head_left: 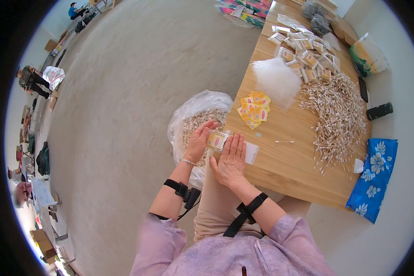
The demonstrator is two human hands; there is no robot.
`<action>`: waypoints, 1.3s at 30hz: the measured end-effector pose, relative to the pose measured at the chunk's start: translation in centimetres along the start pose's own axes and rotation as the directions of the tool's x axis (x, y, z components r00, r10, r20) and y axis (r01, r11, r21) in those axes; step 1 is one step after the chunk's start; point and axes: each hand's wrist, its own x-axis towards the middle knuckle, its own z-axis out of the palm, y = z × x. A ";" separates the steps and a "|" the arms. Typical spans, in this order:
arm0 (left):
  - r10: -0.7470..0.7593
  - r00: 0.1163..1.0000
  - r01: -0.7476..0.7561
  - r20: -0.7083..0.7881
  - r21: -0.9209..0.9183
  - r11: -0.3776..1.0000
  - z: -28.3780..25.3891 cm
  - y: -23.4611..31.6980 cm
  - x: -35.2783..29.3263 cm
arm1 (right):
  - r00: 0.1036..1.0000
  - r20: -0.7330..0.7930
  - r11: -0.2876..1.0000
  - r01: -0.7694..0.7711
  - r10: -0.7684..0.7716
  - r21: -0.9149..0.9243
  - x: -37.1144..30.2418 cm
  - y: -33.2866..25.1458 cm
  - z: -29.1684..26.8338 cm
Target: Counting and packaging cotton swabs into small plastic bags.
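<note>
My left hand (198, 143) grips a small clear packet of cotton swabs (215, 140) with a yellow label card inside, at the table's near left edge. Laid flat over the packet's right end is my right hand (231, 162), its fingers stretched out side by side. A white flat piece (251, 152) sticks out on the table beside that hand. Just beyond are yellow label cards (254, 110) in a loose pile and a single cotton swab (284, 141). Farther back lies a stack of clear empty bags (277, 79).
Loose cotton swabs (338, 117) heap on the table's right, below filled packets (308, 53). A phone (363, 89), a black cylinder (380, 111) and a blue floral packet (373, 177) line the right edge. A plastic sack (175, 126) of swabs stands left of the table. People (32, 80) are far left.
</note>
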 end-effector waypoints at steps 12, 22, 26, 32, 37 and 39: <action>-0.014 1.000 0.014 0.016 0.001 1.000 -0.1 0.0 0.0 | 0.998 0.030 0.998 -0.053 0.055 -0.037 0.2 -0.1 0.8; 0.026 1.000 -0.026 0.005 0.043 0.999 0.3 0.3 -0.1 | 0.993 -0.014 0.993 -0.115 0.115 -0.019 0.6 -0.2 1.0; 0.029 1.000 -0.029 -0.003 0.076 0.997 0.3 0.6 -0.4 | 0.991 0.000 0.991 -0.133 0.133 -0.010 0.6 -0.5 0.8; 0.037 0.999 -0.036 -0.011 0.077 0.996 0.6 0.6 -0.3 | 0.987 -0.046 0.987 -0.155 0.153 -0.031 0.9 -0.6 1.7; 0.030 1.000 -0.030 0.000 0.053 0.998 0.5 0.5 -0.3 | 0.987 -0.043 0.985 -0.151 0.155 0.078 0.9 -0.7 1.3; 0.042 0.999 -0.043 0.008 0.039 0.998 -0.2 0.2 -0.1 | 0.976 -0.128 0.913 -0.113 0.176 0.392 0.8 0.1 0.7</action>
